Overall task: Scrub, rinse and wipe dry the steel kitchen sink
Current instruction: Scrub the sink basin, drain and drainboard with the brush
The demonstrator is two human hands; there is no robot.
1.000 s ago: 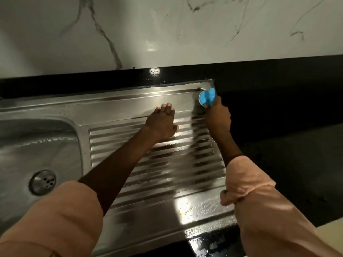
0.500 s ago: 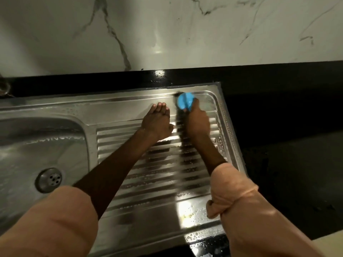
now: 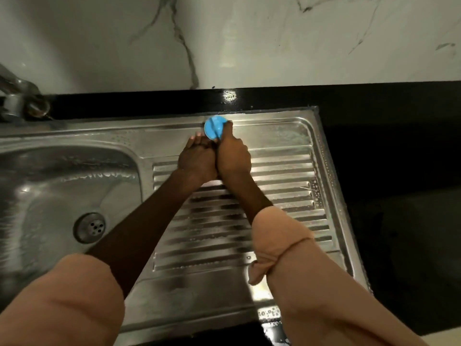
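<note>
Gripping a blue scrubber (image 3: 215,127) at the steel sink's (image 3: 287,146) far drainboard edge, the right hand (image 3: 233,156) curls its fingers round it; the left hand (image 3: 197,158) rests beside, fingers extended, touching it.

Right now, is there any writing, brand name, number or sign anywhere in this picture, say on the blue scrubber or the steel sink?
No readable text anywhere.
Round blue plastic scrubber, gripped by the right hand: only a moulded ridge, no letters.
Steel sink and its round drain: no stamp or brand shows.
Chrome tap: blurred, nothing legible.
White marble wall: grey veins only.
The left hand rests beside the scrubber.
</note>
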